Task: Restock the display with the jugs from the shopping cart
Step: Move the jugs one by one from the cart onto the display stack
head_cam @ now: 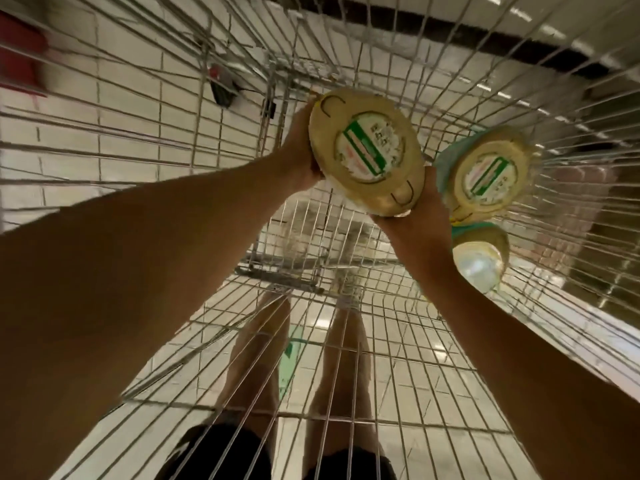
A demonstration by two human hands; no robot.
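Shopping cart (346, 341): wire basket, viewed from above, tiled floor (121, 109) visible through the mesh. Held jug (367, 152): yellow, round green-and-white label facing me, positioned inside the cart near its centre. My left hand (299, 152) is closed against the jug's left edge; my right hand (420, 206) is closed under its lower right edge. Second jug (488, 174): same label, just right of the held jug, within the cart. A third jug (479, 261) lies below the second, cap end blurred
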